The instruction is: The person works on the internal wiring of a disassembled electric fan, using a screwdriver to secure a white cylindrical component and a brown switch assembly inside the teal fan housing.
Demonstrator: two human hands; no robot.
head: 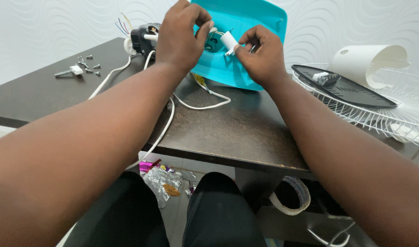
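Note:
A turquoise plastic fan housing point(246, 27) stands tilted at the far side of the dark table point(228, 132). My left hand point(180, 34) reaches into its open face, fingers curled on a small part and wires inside. My right hand point(259, 52) pinches a small white cylindrical component point(228, 42) in front of the housing. A black motor point(143, 39) with coloured wires sits just left of my left hand. A white cable point(166, 123) runs from the housing across the table and down over its front edge.
Several loose screws and a small white piece point(81, 66) lie at the table's far left. A white wire fan grille point(392, 114) holds a black plate point(342, 89) at the right, with a white cone-shaped cover point(369, 61) behind. Foil wrappers point(161, 183) and a tape roll point(291, 196) lie below.

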